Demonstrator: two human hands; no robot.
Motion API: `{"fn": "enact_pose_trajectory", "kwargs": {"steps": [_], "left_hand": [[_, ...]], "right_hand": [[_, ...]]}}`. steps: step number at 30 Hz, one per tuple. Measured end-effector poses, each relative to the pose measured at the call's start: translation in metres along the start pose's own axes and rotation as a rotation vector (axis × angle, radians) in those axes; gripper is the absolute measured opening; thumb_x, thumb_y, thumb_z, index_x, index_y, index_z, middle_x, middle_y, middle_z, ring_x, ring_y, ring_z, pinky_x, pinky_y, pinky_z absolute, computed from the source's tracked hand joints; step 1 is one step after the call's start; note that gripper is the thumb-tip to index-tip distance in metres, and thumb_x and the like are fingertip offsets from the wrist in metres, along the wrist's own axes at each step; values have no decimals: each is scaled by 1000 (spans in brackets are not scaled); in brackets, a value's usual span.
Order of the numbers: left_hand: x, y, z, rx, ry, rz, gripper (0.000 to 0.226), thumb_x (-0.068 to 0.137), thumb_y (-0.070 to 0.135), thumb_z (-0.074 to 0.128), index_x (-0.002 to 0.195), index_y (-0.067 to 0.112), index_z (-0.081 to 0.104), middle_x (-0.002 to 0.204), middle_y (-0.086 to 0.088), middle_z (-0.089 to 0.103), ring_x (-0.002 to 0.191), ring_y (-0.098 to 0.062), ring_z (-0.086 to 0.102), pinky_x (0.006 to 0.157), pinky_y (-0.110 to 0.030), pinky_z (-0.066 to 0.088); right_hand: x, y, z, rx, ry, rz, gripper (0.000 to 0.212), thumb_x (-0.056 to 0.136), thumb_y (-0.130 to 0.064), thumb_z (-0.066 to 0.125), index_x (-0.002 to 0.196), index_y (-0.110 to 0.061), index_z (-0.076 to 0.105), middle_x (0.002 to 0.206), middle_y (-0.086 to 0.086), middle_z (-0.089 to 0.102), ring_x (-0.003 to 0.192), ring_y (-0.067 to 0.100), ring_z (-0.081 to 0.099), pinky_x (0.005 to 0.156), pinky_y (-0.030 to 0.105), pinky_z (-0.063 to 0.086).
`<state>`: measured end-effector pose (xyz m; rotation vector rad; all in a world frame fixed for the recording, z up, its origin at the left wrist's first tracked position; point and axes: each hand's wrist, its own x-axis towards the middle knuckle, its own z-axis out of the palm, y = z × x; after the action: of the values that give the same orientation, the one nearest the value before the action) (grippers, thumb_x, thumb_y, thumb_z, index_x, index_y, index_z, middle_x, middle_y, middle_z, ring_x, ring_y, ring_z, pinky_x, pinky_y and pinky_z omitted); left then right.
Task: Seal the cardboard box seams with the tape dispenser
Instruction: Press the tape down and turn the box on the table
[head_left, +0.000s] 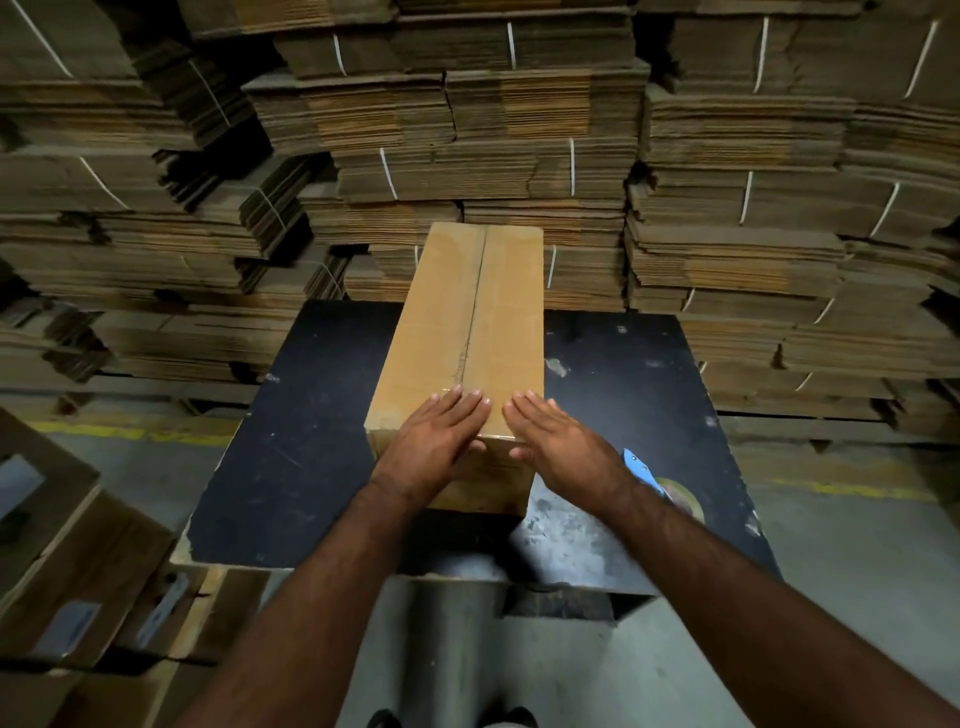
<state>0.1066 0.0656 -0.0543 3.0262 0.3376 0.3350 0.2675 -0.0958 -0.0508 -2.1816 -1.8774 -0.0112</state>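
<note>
A long, narrow cardboard box (457, 312) lies lengthwise on the black table (291, 441), its closed top flaps meeting in a centre seam that runs away from me. My left hand (436, 441) and my right hand (556, 441) rest flat, fingers together, on the near end of the box top, either side of the seam. Both hands hold nothing. The tape dispenser (670, 488), blue-handled with a tape roll, lies on the table just right of my right wrist, partly hidden by my forearm.
Tall stacks of flattened cardboard bundles (467, 130) tied with white string form a wall behind and beside the table. Flat cartons (78, 561) lie on the floor at left. A yellow floor line (852, 488) runs behind the table. My shoes show at the bottom edge.
</note>
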Motion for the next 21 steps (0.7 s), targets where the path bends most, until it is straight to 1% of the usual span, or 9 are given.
{"fn": "enact_pose_trajectory", "kwargs": {"steps": [2, 4, 7, 9, 11, 12, 14, 18, 21], "left_hand": [[1, 8, -3, 12, 3, -42, 56, 100, 44, 40, 144, 11, 46, 150, -9, 45, 139, -32, 40, 113, -45, 31], [-1, 20, -2, 30, 18, -82, 57, 101, 45, 31, 141, 9, 50, 146, -10, 50, 136, -31, 44, 111, -44, 35], [-1, 25, -1, 4, 62, -69, 53, 99, 37, 33, 134, 5, 57, 138, -15, 57, 129, -32, 53, 108, -46, 40], [0, 23, -2, -20, 49, -41, 50, 98, 31, 35, 137, 4, 54, 140, -15, 55, 130, -31, 52, 111, -45, 39], [-1, 26, -3, -65, 64, -10, 50, 91, 9, 55, 141, 6, 50, 145, -14, 50, 135, -28, 47, 115, -41, 32], [-1, 31, -3, -95, 69, 0, 66, 79, -4, 64, 142, 7, 48, 147, -12, 48, 137, -26, 44, 117, -38, 27], [-1, 43, -5, -155, 69, -5, 90, 61, -16, 70, 144, 8, 46, 150, -11, 44, 140, -23, 39, 119, -34, 14], [4, 46, -9, -221, 67, -36, 91, 56, -17, 71, 141, 9, 51, 148, -8, 47, 139, -21, 41, 118, -31, 7], [7, 42, -10, -247, 11, -34, 89, 60, -18, 68, 141, 12, 51, 148, -6, 46, 140, -19, 40, 117, -26, 11]], "right_hand": [[1, -1, -3, 11, 7, 33, 70, 104, -52, 18, 146, -2, 43, 152, 18, 41, 143, 30, 35, 119, 41, 24], [-3, -5, 5, 29, 35, 51, 73, 105, -51, 13, 140, 1, 50, 145, 20, 49, 137, 32, 44, 115, 46, 34], [-7, -5, 14, 73, 50, 70, 63, 107, -42, 21, 138, 3, 52, 144, 21, 50, 136, 34, 45, 113, 47, 35], [-7, -4, 8, 83, 39, 42, 52, 106, -32, 33, 144, 1, 45, 150, 20, 43, 142, 33, 36, 117, 48, 29], [-11, -3, 5, 104, 26, 22, 50, 103, -17, 45, 149, 0, 35, 156, 18, 32, 147, 31, 25, 121, 45, 21], [-15, -6, 4, 149, 64, 44, 53, 101, -13, 48, 151, 0, 33, 157, 18, 30, 148, 30, 23, 121, 44, 19], [-26, -22, 5, 319, 201, 183, 62, 95, -7, 51, 152, 0, 28, 159, 16, 27, 149, 25, 20, 122, 38, 17], [-32, -58, 13, 758, 162, 466, 95, 74, -5, 45, 158, -10, 2, 165, 6, 5, 149, 11, 11, 114, 10, 13], [-20, -66, 16, 952, 102, 662, 104, 79, -9, 54, 156, -21, -14, 164, 3, 15, 145, 18, 27, 107, 22, 32]]}}
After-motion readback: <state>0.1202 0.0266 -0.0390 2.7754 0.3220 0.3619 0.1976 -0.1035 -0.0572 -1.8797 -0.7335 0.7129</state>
